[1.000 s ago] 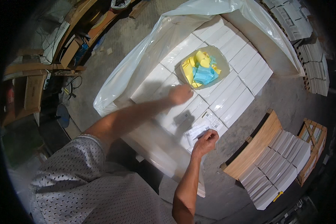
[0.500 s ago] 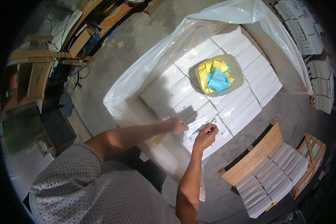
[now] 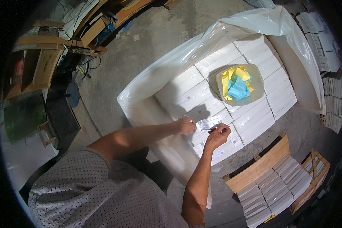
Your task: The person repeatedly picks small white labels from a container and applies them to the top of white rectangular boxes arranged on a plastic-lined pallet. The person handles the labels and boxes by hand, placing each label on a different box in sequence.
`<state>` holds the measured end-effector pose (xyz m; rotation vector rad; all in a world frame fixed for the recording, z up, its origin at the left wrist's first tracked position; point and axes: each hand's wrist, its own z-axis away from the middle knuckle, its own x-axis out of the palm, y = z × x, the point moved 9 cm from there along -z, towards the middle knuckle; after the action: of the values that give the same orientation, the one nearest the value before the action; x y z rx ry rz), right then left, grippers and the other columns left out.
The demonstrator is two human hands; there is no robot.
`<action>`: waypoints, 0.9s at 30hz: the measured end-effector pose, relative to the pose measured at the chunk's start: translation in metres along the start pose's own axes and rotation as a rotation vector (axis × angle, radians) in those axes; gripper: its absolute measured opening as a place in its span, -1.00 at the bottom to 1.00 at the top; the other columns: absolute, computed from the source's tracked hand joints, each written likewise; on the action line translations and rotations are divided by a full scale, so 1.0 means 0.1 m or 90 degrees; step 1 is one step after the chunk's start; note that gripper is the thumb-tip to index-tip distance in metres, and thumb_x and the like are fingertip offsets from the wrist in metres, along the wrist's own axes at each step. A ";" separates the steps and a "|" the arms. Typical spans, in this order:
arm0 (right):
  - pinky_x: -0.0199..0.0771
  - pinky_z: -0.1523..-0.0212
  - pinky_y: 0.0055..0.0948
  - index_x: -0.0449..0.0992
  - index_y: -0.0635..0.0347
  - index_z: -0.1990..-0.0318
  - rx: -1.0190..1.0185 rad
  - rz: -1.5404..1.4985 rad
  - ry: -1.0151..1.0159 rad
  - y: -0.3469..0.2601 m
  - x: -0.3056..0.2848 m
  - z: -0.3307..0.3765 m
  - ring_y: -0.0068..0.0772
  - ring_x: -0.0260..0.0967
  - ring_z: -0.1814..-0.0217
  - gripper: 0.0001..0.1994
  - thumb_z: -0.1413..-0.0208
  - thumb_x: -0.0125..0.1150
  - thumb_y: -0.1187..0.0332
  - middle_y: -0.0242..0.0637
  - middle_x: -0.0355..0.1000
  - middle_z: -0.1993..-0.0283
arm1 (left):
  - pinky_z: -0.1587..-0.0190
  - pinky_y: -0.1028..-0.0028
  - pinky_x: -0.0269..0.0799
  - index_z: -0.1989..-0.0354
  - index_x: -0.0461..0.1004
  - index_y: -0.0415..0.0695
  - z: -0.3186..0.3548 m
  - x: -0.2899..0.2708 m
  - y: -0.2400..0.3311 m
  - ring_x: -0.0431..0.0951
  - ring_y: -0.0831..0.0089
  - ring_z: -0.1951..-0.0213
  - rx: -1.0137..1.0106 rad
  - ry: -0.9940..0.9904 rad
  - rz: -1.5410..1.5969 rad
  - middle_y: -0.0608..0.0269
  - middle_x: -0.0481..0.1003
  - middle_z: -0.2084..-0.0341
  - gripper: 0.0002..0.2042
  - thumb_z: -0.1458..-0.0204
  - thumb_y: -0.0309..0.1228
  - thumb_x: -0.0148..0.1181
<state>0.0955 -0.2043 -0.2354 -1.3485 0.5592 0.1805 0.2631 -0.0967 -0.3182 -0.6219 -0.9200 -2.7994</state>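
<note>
A white printed label (image 3: pixel 209 122) spans the gap between my hands, slightly curved. My left hand (image 3: pixel 186 125) pinches its left end. The closed fingers of my right hand (image 3: pixel 217 136) hold its right end. Both hands are over the near corner of a stack of white packages (image 3: pixel 186 83), where some package ends carry printed labels (image 3: pixel 235 140). Farther right on the stack sits a translucent tub (image 3: pixel 259 78) with crumpled yellow and blue paper (image 3: pixel 238 89) in it.
Clear plastic sheeting (image 3: pixel 155 78) rises around the stack's left, far and right sides. At lower right, white bundles (image 3: pixel 273 182) lie beside a wooden board (image 3: pixel 260 163), with a small yellow tool (image 3: pixel 269 219). Wooden shelving (image 3: pixel 45 72) stands at left; more stacked bundles (image 3: pixel 332 98) are far right.
The label between my hands now shows more of its printed face and looks lifted and bent. Both hands keep their pinch. The whole view has shifted, with the stack appearing farther right and lower.
</note>
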 end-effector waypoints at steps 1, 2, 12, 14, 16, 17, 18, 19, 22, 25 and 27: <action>0.29 0.73 -0.57 0.31 0.28 0.26 -0.007 -0.008 -0.004 0.00 0.02 0.00 -0.61 0.23 0.59 -0.80 -0.24 0.04 0.30 -0.31 0.33 0.40 | 0.55 0.49 0.31 0.24 0.49 -0.19 0.07 -0.01 0.06 0.38 0.54 0.60 -0.015 0.022 0.019 0.19 0.47 0.54 -0.81 -0.01 -0.37 0.18; 0.30 0.73 -0.57 0.31 0.28 0.26 0.006 -0.006 0.002 0.03 0.02 0.00 -0.60 0.23 0.59 -0.80 -0.24 0.04 0.30 -0.31 0.33 0.39 | 0.56 0.49 0.29 0.24 0.49 -0.20 0.14 0.01 0.14 0.36 0.55 0.61 -0.010 0.033 0.050 0.21 0.46 0.54 -0.80 -0.03 -0.35 0.17; 0.32 0.72 -0.56 0.29 0.27 0.24 0.040 -0.021 -0.010 0.02 0.18 0.03 -0.58 0.24 0.61 -0.79 -0.22 0.05 0.29 -0.28 0.34 0.38 | 0.52 0.50 0.31 0.24 0.52 -0.19 0.35 -0.14 0.34 0.37 0.53 0.59 -0.067 0.133 -0.052 0.24 0.48 0.53 -0.70 0.02 -0.21 0.21; 0.34 0.72 -0.56 0.29 0.27 0.22 0.052 -0.027 -0.026 -0.01 0.27 0.04 -0.55 0.28 0.62 -0.80 -0.21 0.05 0.30 -0.26 0.35 0.38 | 0.51 0.48 0.33 0.28 0.53 -0.20 0.35 -0.28 0.37 0.41 0.50 0.57 -0.036 0.201 -0.107 0.24 0.49 0.56 -0.71 0.03 -0.22 0.18; 0.35 0.71 -0.56 0.28 0.27 0.21 0.092 -0.026 -0.048 -0.03 0.38 0.06 -0.52 0.32 0.62 -0.80 -0.19 0.05 0.31 -0.25 0.36 0.38 | 0.50 0.45 0.35 0.32 0.54 -0.21 0.33 -0.43 0.37 0.45 0.47 0.55 -0.015 0.261 -0.149 0.23 0.49 0.59 -0.72 0.04 -0.23 0.15; 0.36 0.71 -0.55 0.29 0.28 0.21 0.109 -0.026 -0.067 -0.04 0.45 0.07 -0.50 0.35 0.61 -0.80 -0.18 0.05 0.32 -0.24 0.37 0.38 | 0.49 0.44 0.36 0.34 0.54 -0.22 0.32 -0.51 0.34 0.47 0.46 0.54 -0.014 0.286 -0.164 0.22 0.50 0.60 -0.73 0.05 -0.25 0.13; 0.38 0.72 -0.55 0.29 0.28 0.22 0.125 -0.027 -0.086 -0.06 0.52 0.06 -0.47 0.39 0.60 -0.80 -0.17 0.06 0.32 -0.23 0.38 0.38 | 0.49 0.43 0.37 0.37 0.54 -0.22 0.29 -0.59 0.32 0.49 0.45 0.53 -0.015 0.314 -0.183 0.20 0.50 0.61 -0.74 0.05 -0.26 0.11; 0.39 0.72 -0.54 0.30 0.29 0.22 0.145 -0.022 -0.099 -0.06 0.58 0.04 -0.45 0.42 0.58 -0.80 -0.16 0.06 0.32 -0.22 0.38 0.38 | 0.49 0.42 0.38 0.37 0.54 -0.22 0.25 -0.67 0.28 0.50 0.44 0.54 -0.023 0.318 -0.195 0.19 0.51 0.60 -0.74 0.05 -0.26 0.11; 0.43 0.65 -0.49 0.39 0.35 0.21 0.191 -0.003 -0.183 0.03 0.85 -0.04 -0.33 0.48 0.37 -0.75 -0.15 0.10 0.30 -0.11 0.47 0.32 | 0.49 0.39 0.39 0.37 0.54 -0.21 0.11 -0.86 0.38 0.51 0.42 0.55 0.078 0.287 -0.400 0.16 0.53 0.59 -0.75 0.06 -0.26 0.10; 0.48 0.52 -0.39 0.43 0.29 0.23 0.224 0.054 -0.243 0.30 1.15 -0.15 -0.25 0.50 0.34 -0.79 -0.14 0.10 0.29 -0.11 0.49 0.35 | 0.50 0.37 0.39 0.38 0.55 -0.22 0.02 -0.85 0.49 0.52 0.40 0.55 0.249 0.188 -0.651 0.15 0.55 0.58 -0.75 0.07 -0.27 0.11; 0.46 0.30 -0.24 0.46 0.25 0.27 0.111 0.141 -0.238 0.37 1.35 -0.27 -0.13 0.49 0.33 -0.78 -0.13 0.10 0.25 -0.06 0.51 0.31 | 0.50 0.35 0.40 0.41 0.56 -0.22 -0.13 -1.09 0.32 0.53 0.36 0.54 0.121 0.205 -0.538 0.14 0.56 0.56 -0.77 0.06 -0.29 0.13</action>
<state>0.1879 -0.2472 -0.3351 -1.0489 0.3958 0.5411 0.3653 -0.1306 -0.3568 0.3393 -1.6333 -3.2523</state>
